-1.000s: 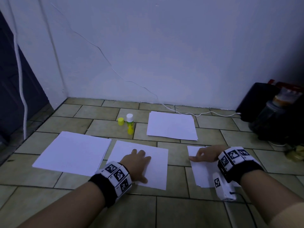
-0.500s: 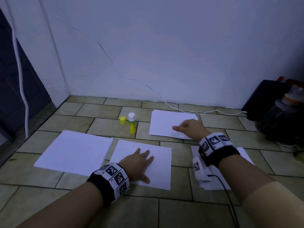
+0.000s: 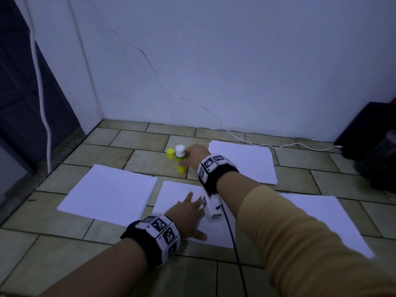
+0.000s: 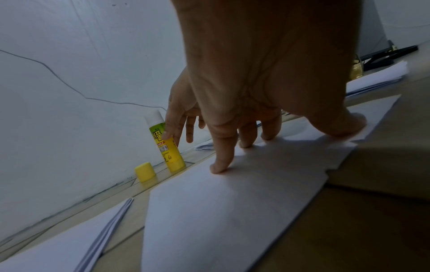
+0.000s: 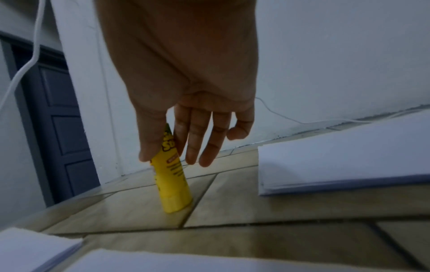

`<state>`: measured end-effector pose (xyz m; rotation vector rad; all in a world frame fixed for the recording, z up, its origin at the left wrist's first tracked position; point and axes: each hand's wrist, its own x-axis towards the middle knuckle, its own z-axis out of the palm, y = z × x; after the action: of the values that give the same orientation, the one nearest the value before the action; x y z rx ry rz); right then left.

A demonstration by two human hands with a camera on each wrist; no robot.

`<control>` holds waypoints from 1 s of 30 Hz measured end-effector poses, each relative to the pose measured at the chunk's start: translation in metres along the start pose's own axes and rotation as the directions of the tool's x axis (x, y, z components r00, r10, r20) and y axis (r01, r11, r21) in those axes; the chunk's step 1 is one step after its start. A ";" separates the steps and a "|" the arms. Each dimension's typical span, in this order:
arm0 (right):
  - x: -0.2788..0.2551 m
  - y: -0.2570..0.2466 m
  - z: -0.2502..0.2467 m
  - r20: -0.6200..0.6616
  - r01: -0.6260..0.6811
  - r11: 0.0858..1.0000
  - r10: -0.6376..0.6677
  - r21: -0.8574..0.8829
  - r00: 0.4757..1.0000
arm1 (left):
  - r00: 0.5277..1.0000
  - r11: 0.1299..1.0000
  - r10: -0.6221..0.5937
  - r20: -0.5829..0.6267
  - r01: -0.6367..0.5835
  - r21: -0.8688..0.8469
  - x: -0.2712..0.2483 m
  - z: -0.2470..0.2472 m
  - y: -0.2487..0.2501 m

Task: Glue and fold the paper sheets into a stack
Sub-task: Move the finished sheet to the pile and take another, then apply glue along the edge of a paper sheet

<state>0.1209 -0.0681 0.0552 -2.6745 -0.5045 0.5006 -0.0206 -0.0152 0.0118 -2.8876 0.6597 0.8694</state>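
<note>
Early stage: right hand (image 3: 194,156) grips the upright yellow glue stick (image 3: 180,160) while left hand (image 3: 188,217), fingers spread, presses one unfolded white paper sheet (image 3: 175,195); gluing, folding, stacking remain.

four paper piles (image 3: 109,195), one glue stick (image 3: 180,158), one cap (image 3: 170,153).

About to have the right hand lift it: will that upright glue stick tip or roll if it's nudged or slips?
Probably tips easily: the glue stick stands tall on a narrow base on the tiled floor. Once down, its round body would likely roll. It looks small and light, and the right hand has only thumb and a fingertip against it, so a firmer pinch seems wise.
</note>
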 end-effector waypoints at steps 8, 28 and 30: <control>-0.035 0.024 -0.016 0.019 0.008 0.818 -0.024 0.575 1.000 | 1.000 0.998 0.001 0.019 0.000 -0.059 -0.004 -0.004 -0.003; -0.094 0.097 0.009 -0.333 0.144 0.891 0.009 0.431 0.943 | 0.965 0.965 -0.257 -0.047 0.255 -0.060 -0.003 -0.022 0.047; -0.096 0.100 0.008 -0.319 0.138 0.898 0.003 0.417 0.948 | 0.965 0.966 -0.255 -0.057 0.252 -0.059 -0.003 -0.021 0.046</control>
<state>0.0612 -0.1909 0.0323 -2.2340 -0.3414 0.1357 -0.0317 -0.0596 0.0345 -2.9666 0.2642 0.7724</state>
